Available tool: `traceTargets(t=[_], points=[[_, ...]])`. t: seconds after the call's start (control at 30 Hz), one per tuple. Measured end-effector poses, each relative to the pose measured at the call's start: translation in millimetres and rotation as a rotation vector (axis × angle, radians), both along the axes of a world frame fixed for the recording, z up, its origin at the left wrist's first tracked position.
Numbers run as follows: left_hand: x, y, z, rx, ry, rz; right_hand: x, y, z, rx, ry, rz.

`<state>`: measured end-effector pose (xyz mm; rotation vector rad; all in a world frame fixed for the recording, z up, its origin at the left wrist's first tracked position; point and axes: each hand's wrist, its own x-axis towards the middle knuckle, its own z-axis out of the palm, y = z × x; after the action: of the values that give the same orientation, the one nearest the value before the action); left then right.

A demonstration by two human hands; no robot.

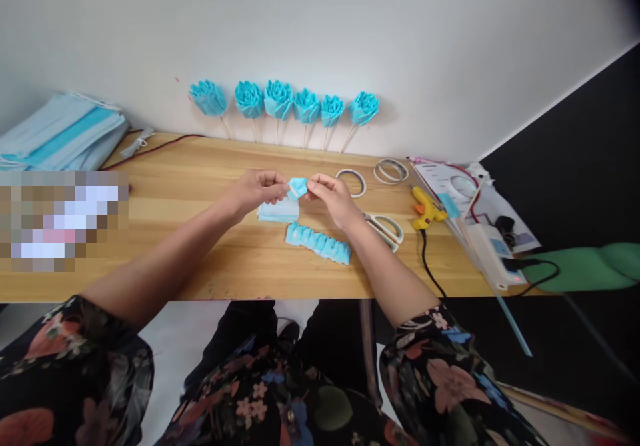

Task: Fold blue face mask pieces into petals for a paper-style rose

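Both my hands meet above the middle of the wooden table (200, 259), pinching one small folded piece of blue mask fabric (298, 187) between them. My left hand (257, 191) grips its left side and my right hand (333, 197) its right side. Just below the hands lies a small stack of cut blue pieces (278, 212). Nearer to me sits a pleated blue strip (318, 243), lying diagonally on the wood.
Several blue fabric roses on sticks (280, 103) lean on the wall. A pile of blue face masks (60, 134) sits far left. Scissors (386, 228), tape rolls (353, 181), a yellow glue gun (426, 209) with black cord, papers and a power strip (493, 253) crowd the right side.
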<state>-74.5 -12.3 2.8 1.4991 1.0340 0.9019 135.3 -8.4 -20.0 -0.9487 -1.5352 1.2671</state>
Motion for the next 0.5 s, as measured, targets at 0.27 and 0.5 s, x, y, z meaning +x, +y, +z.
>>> traceTargets(t=[0.27, 0.5], points=[[5, -5, -15.7, 0.05, -0.18, 0.143, 0, -3, -1.5, 0.015, -0.087, 0.097], [5, -8, -21.0, 0.047, -0.164, 0.12, -3, -3, -1.6, 0.072, -0.138, 0.054]])
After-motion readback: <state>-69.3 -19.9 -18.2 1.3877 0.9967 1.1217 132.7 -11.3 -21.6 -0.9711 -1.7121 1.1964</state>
